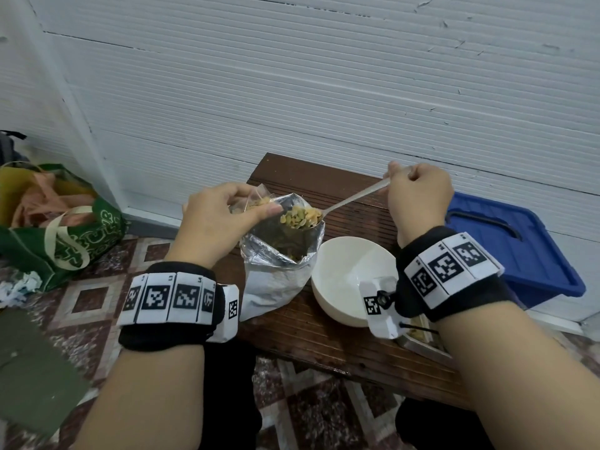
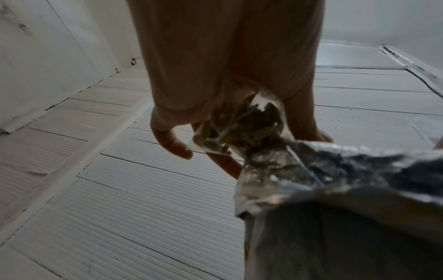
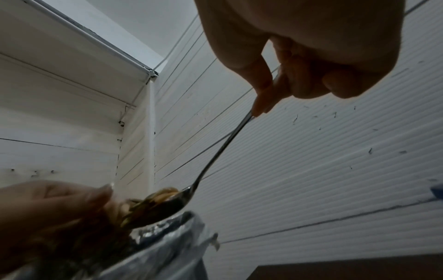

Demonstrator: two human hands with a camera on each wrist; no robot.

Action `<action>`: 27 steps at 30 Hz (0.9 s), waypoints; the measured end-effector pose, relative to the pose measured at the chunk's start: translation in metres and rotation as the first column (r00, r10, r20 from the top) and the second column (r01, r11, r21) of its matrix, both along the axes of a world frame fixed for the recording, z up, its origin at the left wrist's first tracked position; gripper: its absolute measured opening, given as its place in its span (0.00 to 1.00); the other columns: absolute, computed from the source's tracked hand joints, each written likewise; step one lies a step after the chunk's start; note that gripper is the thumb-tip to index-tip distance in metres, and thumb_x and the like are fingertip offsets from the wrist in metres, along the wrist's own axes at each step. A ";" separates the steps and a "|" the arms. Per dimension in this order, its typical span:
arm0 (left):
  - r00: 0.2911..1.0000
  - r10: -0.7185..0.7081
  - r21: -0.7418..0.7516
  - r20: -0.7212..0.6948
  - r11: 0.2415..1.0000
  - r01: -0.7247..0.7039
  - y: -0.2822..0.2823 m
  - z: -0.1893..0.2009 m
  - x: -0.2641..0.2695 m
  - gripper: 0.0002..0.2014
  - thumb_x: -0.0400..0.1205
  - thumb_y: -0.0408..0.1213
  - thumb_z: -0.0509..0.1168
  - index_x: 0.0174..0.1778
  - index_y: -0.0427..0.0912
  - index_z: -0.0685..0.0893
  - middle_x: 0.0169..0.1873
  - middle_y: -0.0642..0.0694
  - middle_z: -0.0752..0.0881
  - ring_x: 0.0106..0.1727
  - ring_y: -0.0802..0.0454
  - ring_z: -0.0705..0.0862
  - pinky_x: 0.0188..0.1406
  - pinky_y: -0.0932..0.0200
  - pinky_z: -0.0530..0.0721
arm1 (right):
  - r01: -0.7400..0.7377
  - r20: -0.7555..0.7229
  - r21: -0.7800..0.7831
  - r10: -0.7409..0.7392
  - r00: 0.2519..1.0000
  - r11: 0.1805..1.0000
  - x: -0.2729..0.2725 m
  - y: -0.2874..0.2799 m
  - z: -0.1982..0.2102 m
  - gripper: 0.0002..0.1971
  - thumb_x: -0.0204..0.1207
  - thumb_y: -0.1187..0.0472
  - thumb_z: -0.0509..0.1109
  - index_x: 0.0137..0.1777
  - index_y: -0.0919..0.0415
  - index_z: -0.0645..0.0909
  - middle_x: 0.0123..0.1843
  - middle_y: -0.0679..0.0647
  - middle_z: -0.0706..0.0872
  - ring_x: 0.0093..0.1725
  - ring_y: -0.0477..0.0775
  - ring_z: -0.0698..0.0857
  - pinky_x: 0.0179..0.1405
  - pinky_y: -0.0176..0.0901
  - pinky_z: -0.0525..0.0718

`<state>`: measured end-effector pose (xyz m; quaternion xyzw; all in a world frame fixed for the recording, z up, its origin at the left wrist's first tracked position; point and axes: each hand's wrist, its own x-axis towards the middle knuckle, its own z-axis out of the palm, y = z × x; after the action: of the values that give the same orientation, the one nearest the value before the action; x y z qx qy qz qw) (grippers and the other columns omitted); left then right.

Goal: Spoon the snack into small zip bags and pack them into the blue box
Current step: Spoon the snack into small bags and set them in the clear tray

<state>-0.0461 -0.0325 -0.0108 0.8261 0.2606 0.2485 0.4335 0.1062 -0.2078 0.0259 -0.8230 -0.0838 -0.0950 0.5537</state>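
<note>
The left hand (image 1: 216,216) pinches a small clear zip bag (image 1: 251,198) between thumb and fingers, holding it just above the open mouth of a foil snack pouch (image 1: 276,271). The zip bag already has some pale seeds (image 1: 263,200) in it; in the left wrist view the bag (image 2: 242,125) hangs from the fingertips and touches the pouch's crumpled rim (image 2: 275,170).

The right hand (image 1: 418,193) grips the handle end of a metal spoon (image 1: 354,198), fingers curled round it. The spoon slants down to the left, and its bowl, heaped with green and yellow seeds (image 1: 300,216), sits right beside the zip bag's opening, over the pouch. In the right wrist view the loaded spoon bowl (image 3: 163,204) is touching or nearly touching the left fingers (image 3: 95,195); which one cannot be told.

The pouch stands upright on a dark wooden bench (image 1: 324,339), with 1 white bowl (image 1: 347,277) just to its right. The blue box (image 1: 516,251) rests on the floor to the right of the bench, near the wall, its lid on. A metal tray (image 1: 422,342) shows partly under the right wrist. A green tote bag (image 1: 68,235) sits on the tiled floor (image 1: 97,297) to the left.
</note>
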 end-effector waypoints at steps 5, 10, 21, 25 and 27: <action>0.996 -0.063 0.023 -0.058 0.998 0.065 -0.005 0.001 0.001 0.28 0.57 0.69 0.71 0.47 0.58 0.88 0.47 0.60 0.88 0.53 0.62 0.84 0.64 0.45 0.82 | 0.020 0.020 0.023 -0.020 1.000 1.000 0.003 -0.002 0.016 0.19 0.80 0.58 0.67 0.27 0.59 0.71 0.26 0.47 0.76 0.27 0.42 0.73 0.34 0.37 0.73; 0.991 -0.087 0.078 -0.103 0.992 0.095 -0.009 0.001 0.005 0.27 0.51 0.75 0.66 0.40 0.65 0.82 0.43 0.65 0.85 0.55 0.58 0.83 0.68 0.39 0.76 | -0.038 0.034 -0.047 0.040 0.999 0.998 -0.002 0.009 0.018 0.19 0.80 0.56 0.66 0.27 0.59 0.71 0.27 0.49 0.76 0.27 0.44 0.73 0.27 0.35 0.72; 0.985 -0.068 0.172 -0.159 0.980 0.096 -0.011 -0.003 0.013 0.33 0.53 0.72 0.66 0.52 0.62 0.84 0.42 0.68 0.80 0.56 0.61 0.75 0.61 0.57 0.58 | -0.071 0.033 -0.059 0.073 0.997 0.996 -0.007 0.025 0.015 0.17 0.80 0.57 0.67 0.44 0.74 0.84 0.42 0.63 0.89 0.42 0.58 0.86 0.46 0.47 0.85; 0.982 -0.081 0.152 -0.171 0.982 0.108 -0.010 -0.001 0.010 0.31 0.55 0.69 0.71 0.53 0.63 0.84 0.49 0.64 0.85 0.61 0.58 0.79 0.64 0.57 0.59 | -0.078 0.006 -0.046 0.078 0.997 0.996 -0.005 0.024 0.014 0.16 0.80 0.57 0.67 0.42 0.73 0.84 0.42 0.64 0.89 0.44 0.56 0.87 0.43 0.40 0.81; 0.985 -0.088 0.133 -0.150 0.985 0.108 -0.007 -0.003 0.008 0.24 0.57 0.69 0.73 0.47 0.66 0.83 0.46 0.66 0.85 0.60 0.55 0.81 0.72 0.49 0.66 | -0.068 0.005 -0.054 0.068 0.998 0.996 -0.005 0.022 0.015 0.18 0.81 0.56 0.66 0.43 0.75 0.84 0.43 0.64 0.89 0.46 0.57 0.87 0.43 0.39 0.80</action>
<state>-0.0382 -0.0396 -0.0134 0.8821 0.2320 0.1845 0.3662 0.1015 -0.1858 0.0406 -0.8340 -0.1162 -0.0767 0.5339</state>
